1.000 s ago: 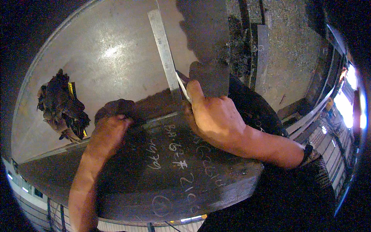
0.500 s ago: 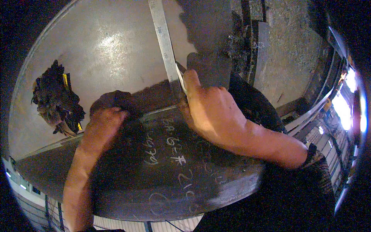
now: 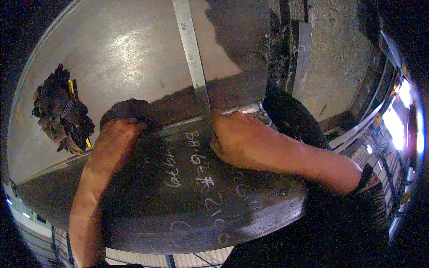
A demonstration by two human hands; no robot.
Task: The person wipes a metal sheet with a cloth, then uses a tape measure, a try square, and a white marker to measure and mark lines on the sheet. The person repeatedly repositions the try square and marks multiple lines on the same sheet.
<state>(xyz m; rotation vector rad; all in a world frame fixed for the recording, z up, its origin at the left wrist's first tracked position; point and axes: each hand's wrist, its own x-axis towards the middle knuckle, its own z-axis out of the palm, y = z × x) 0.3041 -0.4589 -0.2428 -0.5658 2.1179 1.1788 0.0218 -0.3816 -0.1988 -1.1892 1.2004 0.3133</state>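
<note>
A flat steel ruler (image 3: 191,56) lies across the grey metal plate (image 3: 134,53), its near end reaching the straight edge. At that end is my right hand (image 3: 239,136), its fingers curled into a closed fist against the near face; whatever it holds is hidden. My left hand (image 3: 121,134) is bent closed at the same edge, left of the ruler, with its fingertips out of sight. Between my forearms, the dark near face (image 3: 178,196) of the metal piece carries white handwritten marks.
Crumpled dark work gloves (image 3: 65,114) with yellow trim lie on the plate at the left. Beyond its right side are a rough, worn surface (image 3: 333,67) and a dark upright strip (image 3: 301,58). A dark curved shape (image 3: 297,118) sits beside my right forearm.
My right hand has come down along the ruler to its near end; the slender pointed tool it held is now out of sight. My left hand stays at the edge.
</note>
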